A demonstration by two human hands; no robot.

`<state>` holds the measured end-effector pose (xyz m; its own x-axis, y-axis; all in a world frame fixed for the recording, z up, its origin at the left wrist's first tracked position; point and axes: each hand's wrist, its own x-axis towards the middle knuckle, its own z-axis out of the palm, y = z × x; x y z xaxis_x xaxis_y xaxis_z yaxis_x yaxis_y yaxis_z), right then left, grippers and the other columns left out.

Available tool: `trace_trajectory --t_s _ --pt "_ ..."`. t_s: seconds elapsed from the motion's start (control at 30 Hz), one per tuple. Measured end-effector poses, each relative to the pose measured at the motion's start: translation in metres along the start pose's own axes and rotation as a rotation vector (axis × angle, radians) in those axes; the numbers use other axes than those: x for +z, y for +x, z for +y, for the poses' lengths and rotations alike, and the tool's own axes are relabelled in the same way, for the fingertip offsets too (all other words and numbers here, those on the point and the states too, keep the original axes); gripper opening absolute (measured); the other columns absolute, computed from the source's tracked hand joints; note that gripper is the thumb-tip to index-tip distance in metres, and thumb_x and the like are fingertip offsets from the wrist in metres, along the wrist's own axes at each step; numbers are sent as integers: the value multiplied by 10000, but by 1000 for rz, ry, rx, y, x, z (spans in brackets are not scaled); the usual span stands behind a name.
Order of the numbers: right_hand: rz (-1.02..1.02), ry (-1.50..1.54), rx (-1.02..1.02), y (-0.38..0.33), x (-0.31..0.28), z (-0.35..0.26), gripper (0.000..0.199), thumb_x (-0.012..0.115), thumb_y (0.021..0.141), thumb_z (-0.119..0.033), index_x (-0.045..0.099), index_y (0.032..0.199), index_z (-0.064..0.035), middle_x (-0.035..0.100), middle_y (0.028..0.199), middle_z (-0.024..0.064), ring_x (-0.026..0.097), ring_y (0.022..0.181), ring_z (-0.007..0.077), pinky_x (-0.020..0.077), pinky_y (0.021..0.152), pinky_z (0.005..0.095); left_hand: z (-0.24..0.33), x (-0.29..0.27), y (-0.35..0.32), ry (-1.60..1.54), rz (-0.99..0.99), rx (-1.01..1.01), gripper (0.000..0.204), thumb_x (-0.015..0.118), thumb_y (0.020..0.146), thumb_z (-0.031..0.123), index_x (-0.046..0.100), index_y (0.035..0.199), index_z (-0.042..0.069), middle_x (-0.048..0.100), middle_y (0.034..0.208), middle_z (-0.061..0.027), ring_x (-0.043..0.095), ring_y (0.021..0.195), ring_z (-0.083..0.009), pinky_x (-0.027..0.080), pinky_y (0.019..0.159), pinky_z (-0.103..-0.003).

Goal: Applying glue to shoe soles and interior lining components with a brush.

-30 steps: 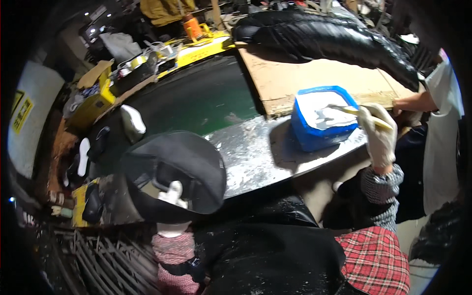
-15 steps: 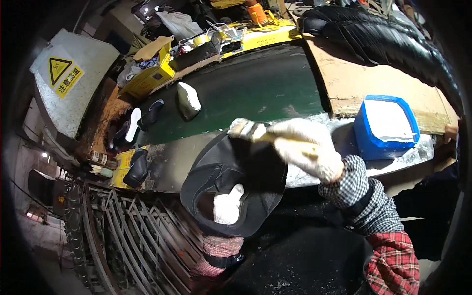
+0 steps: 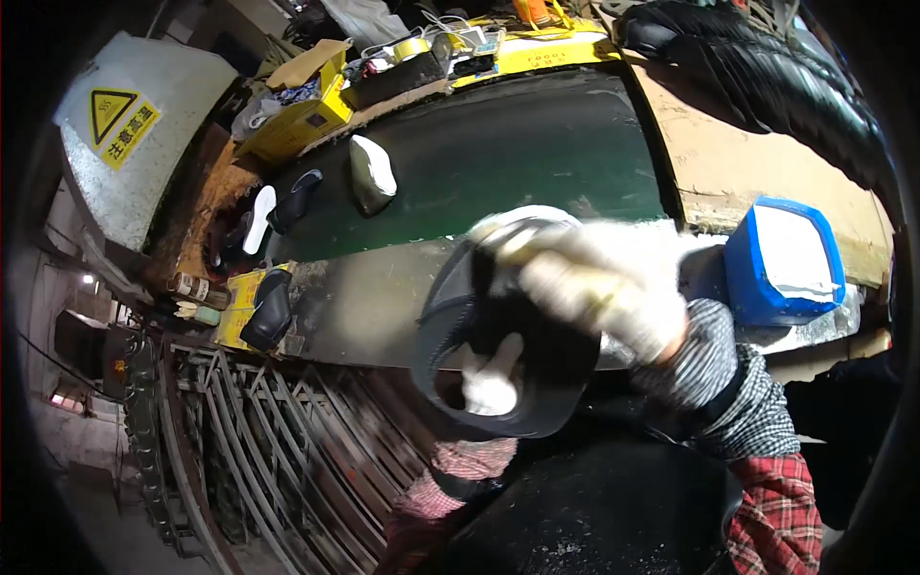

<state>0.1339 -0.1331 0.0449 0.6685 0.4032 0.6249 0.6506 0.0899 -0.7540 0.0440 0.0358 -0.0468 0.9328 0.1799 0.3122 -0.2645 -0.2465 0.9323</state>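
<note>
A black shoe upper (image 3: 448,335) is held up above the front edge of the bench. My left hand (image 3: 492,388), in a white glove, reaches through its opening and grips it from inside; a thumb shows and the other fingers are partly hidden. White coating (image 3: 527,215) runs along the upper's far rim. My right hand (image 3: 613,292), also gloved in white, is closed over that rim and smeared by motion. It grips a brush (image 3: 508,247) with a pale, white-smeared head against the upper. To the right stands a blue tub (image 3: 752,264) of white paste.
A green conveyor belt (image 3: 498,144) lies beyond, carrying a pale shoe piece (image 3: 372,175) and dark shoe parts (image 3: 294,201). Another black shoe part (image 3: 268,311) rests at the bench's left. Metal racks (image 3: 278,431) stand below left. A grey metal hood (image 3: 144,144) bears a heat-warning sign.
The upper and both hands sit further right in the picture, along with a slight shift of view. My right hand has blurred with motion, and more white shows along the far rim.
</note>
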Motion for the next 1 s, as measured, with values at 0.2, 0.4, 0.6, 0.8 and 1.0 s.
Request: trace_trajectory --t_s 0.2,0.4,0.6,0.8,1.0 --pt "-119 -353 -357 -6 67 -45 280 690 782 -237 662 979 -40 627 679 35 632 563 197 482 504 312 22 -14 4 -238 57 -131 261 529 992 172 585 1186 8 669 1082 -136 658 937 -215 535 847 -329" --pt "-303 48 -151 -31 45 -50 300 714 865 -292 669 974 -16 665 759 90 664 664 242 543 616 331 41 -43 68 -555 -51 -262 293 512 1002 194 560 1227 13 663 1101 -118 653 951 -201 531 858 -313" --pt "-176 175 425 -68 -20 -29 267 525 967 -103 567 1143 94 658 779 152 662 647 157 571 545 234 64 -69 89 -819 -316 -556 327 496 1011 216 535 1269 18 657 1120 -101 648 966 -186 527 870 -298" --pt "-166 -65 195 -72 -18 -60 237 691 863 -126 691 1015 55 716 836 138 688 700 157 563 669 261 62 -61 75 -904 -262 -634 361 479 1021 237 510 1310 23 652 1140 -83 643 980 -172 524 882 -283" --pt "-237 -263 -80 -75 -9 -67 253 741 844 -208 688 983 -2 689 811 128 682 664 196 538 579 280 31 -74 34 565 -199 240 407 508 1000 167 460 1354 -28 628 1163 -135 622 1044 -190 512 917 -309"
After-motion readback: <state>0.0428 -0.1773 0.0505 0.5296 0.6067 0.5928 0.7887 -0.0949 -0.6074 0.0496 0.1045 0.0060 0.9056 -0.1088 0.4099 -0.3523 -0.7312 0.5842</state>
